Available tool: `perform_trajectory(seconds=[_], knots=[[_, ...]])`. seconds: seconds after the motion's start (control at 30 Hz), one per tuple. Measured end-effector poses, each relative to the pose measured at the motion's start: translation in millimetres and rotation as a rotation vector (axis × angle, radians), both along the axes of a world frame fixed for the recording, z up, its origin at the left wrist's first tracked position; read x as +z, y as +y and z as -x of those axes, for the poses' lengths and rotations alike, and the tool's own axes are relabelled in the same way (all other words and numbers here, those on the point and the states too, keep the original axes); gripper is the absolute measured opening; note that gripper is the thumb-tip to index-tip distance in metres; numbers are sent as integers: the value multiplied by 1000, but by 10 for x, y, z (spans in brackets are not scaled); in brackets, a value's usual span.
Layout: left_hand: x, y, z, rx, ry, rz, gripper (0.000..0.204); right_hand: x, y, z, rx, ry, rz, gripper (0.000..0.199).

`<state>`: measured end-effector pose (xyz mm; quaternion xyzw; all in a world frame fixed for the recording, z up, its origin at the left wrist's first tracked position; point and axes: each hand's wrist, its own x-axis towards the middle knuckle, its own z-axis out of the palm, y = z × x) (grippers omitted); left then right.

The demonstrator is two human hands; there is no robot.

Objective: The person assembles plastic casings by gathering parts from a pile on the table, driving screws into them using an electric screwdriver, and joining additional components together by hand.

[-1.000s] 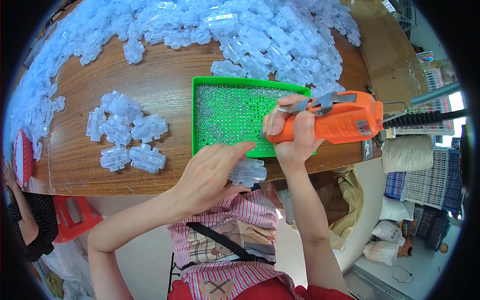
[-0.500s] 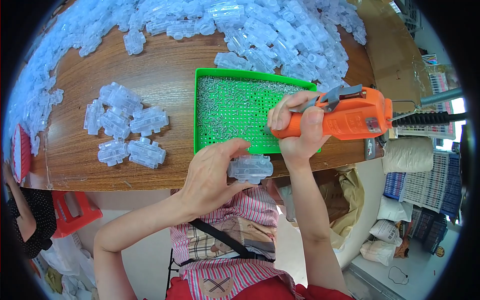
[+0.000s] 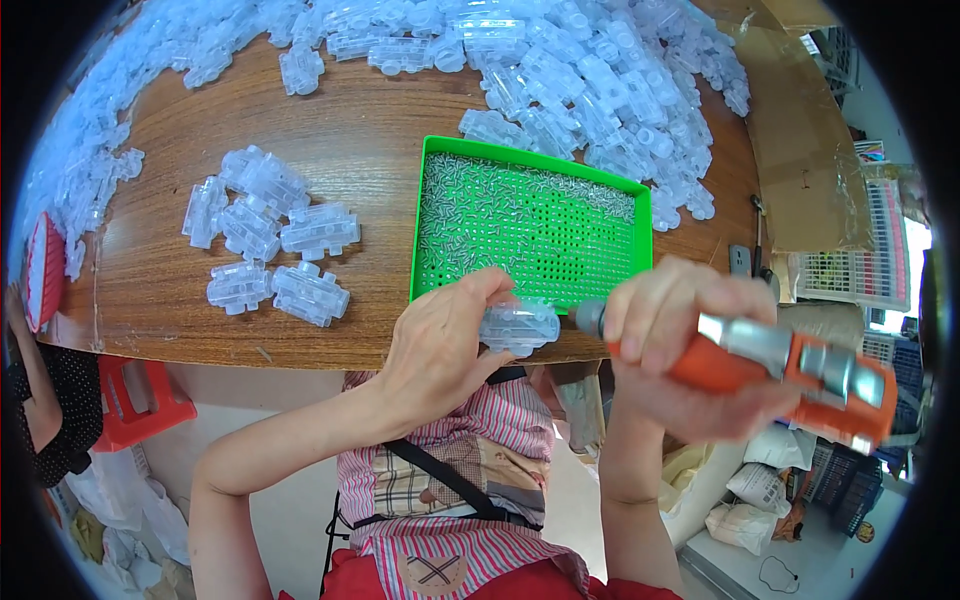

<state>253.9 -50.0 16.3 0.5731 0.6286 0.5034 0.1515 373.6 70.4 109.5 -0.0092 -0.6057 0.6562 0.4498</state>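
The left hand [image 3: 435,335], back uppermost, pinches a clear part [image 3: 521,327]; the right hand [image 3: 665,350] wraps its fingers round a slanting orange screwdriver [image 3: 722,370].

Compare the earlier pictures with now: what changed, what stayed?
The right hand swung the orange power tool from over the green tray toward the person; its tip is now near the clear part in the left hand. Neither hand let go. Tray and loose parts stayed.
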Motion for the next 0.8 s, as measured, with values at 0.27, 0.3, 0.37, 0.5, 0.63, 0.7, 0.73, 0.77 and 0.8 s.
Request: perform_trajectory(seconds=[0.27,0.3,0.37,0.5,0.63,0.7,0.73,0.77,0.8], knots=[[-34,-5,3,7,-3,-8,66,-37,-205,17,50,-41,96,65],[-36,2,4,4,-17,-4,65,-55,-168,17,47,-22,54,69],[2,0,26,5,-20,17,62,7,-195,34,-48,-40,36,73],[264,-4,178,-79,2,-46,51,47,-5,-18,2,102,-69,73],[605,-118,373,-170,-91,73,52,189,53,-126,-5,137,-78,70],[672,-134,449,-249,-48,160,62,197,62,-123,-63,117,-138,69],[688,-133,436,-244,-44,191,70,181,70,-122,-65,123,-147,68],[699,-116,435,-240,-41,222,78,169,73,-120,-62,130,-157,68],[715,-97,447,-306,-21,269,94,166,61,-116,-73,132,-151,68]])
